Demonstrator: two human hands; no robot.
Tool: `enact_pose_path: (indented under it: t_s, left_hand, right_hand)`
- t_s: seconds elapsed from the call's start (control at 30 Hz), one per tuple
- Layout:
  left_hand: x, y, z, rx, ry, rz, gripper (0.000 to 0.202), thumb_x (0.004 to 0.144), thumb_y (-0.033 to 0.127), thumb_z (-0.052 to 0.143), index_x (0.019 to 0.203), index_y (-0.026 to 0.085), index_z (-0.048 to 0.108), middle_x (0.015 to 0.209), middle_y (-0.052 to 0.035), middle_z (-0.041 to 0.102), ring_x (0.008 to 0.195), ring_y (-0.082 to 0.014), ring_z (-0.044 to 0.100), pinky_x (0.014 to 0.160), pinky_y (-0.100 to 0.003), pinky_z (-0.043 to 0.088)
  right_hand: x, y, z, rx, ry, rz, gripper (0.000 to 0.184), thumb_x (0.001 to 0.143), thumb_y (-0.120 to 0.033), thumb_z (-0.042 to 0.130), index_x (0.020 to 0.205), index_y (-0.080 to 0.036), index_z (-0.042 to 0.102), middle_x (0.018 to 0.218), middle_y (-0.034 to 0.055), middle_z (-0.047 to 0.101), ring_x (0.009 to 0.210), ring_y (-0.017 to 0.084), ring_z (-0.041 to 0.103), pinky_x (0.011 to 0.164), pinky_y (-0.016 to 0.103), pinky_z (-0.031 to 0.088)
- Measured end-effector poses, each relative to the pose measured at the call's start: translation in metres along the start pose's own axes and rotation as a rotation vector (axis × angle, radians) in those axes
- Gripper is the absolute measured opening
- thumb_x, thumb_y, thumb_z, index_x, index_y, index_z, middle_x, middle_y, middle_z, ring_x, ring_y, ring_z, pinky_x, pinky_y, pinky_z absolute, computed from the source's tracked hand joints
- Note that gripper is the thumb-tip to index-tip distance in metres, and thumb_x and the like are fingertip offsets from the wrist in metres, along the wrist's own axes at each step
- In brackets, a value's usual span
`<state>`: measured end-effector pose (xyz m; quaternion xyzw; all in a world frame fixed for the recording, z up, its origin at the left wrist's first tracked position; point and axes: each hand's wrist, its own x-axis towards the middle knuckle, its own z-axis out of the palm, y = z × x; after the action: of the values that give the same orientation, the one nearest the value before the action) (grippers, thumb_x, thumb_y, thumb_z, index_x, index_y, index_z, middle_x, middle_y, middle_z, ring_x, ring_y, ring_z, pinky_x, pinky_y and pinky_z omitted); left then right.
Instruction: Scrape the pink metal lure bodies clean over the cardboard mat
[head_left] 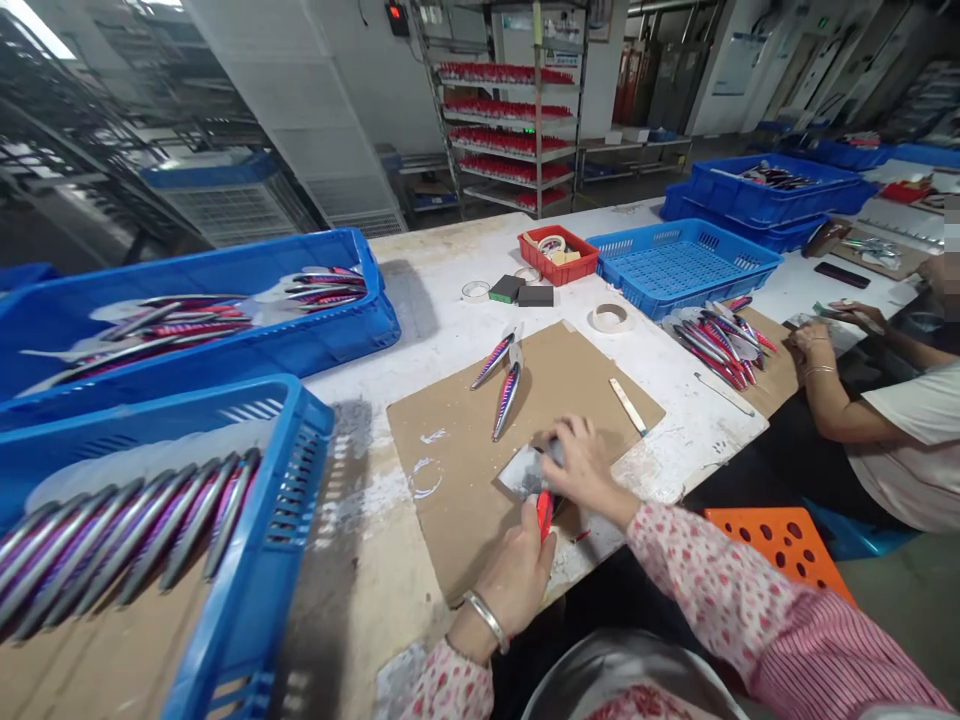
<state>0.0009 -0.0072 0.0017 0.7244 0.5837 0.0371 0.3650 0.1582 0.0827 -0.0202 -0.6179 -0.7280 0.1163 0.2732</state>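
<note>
My left hand [517, 570] is closed around a red fishing lure [544, 510], its thumb lying along the top. My right hand [583, 462] is just beyond it, fingers bent over the lure's far end and the edge of a grey-white sheet [520, 474]. What its fingertips grip is hidden. Both hands are low over a brown cardboard sheet [457, 470]. Farther up the cardboard lie two striped fishing lures, one nearer me [507, 400] and one behind it [491, 362]. To the right rests a thin, pale-handled tool [627, 406].
Blue crates with lures stand at left, one behind [322, 325] and one in front [296, 480]. Behind the cardboard are dark blocks [535, 296], a tape roll [609, 318] and a red basket [576, 268]. A co-worker's hand [814, 345] is at right, beside a lure pile [716, 345].
</note>
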Motion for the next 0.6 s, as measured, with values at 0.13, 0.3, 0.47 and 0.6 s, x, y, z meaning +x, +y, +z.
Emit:
enact_pose_path:
  t_s: [0.13, 0.3, 0.47, 0.6]
  left_hand:
    - [0.000, 0.000, -0.001, -0.037, -0.012, 0.009, 0.052, 0.095, 0.030, 0.030, 0.142, 0.007, 0.032, 0.108, -0.0188, 0.069, 0.105, -0.0269, 0.066, 0.084, -0.035, 0.049]
    - [0.000, 0.001, -0.002, -0.027, -0.031, -0.013, 0.053, 0.095, 0.029, 0.031, 0.142, 0.005, 0.032, 0.104, -0.0188, 0.069, 0.105, -0.0274, 0.066, 0.086, -0.037, 0.049]
    - [0.001, -0.003, -0.003, -0.059, 0.003, 0.037, 0.051, 0.094, 0.028, 0.034, 0.141, 0.010, 0.035, 0.105, -0.0164, 0.070, 0.105, -0.0255, 0.066, 0.088, -0.035, 0.048]
    - [0.005, -0.013, -0.001, -0.048, 0.070, 0.077, 0.048, 0.092, 0.030, 0.038, 0.137, 0.015, 0.043, 0.102, -0.0132, 0.070, 0.098, -0.0239, 0.067, 0.084, -0.032, 0.050]
  right_hand:
    - [0.001, 0.001, -0.002, 0.009, -0.022, -0.003, 0.023, 0.081, -0.030, 0.060, 0.103, -0.025, 0.063, 0.123, 0.0073, 0.054, 0.114, 0.027, 0.046, 0.092, 0.041, 0.041]
    - [0.005, 0.002, -0.005, -0.031, -0.026, -0.041, 0.025, 0.080, -0.029, 0.062, 0.104, -0.022, 0.063, 0.126, 0.0094, 0.052, 0.116, 0.028, 0.044, 0.091, 0.041, 0.041]
    - [0.011, 0.012, -0.007, 0.031, -0.096, -0.129, 0.023, 0.079, -0.026, 0.063, 0.102, -0.024, 0.064, 0.122, 0.0072, 0.055, 0.114, 0.025, 0.047, 0.096, 0.040, 0.041]
    - [0.027, 0.024, -0.018, 0.055, -0.074, -0.266, 0.024, 0.076, -0.023, 0.066, 0.101, -0.022, 0.063, 0.123, 0.0079, 0.054, 0.117, 0.025, 0.045, 0.101, 0.041, 0.039]
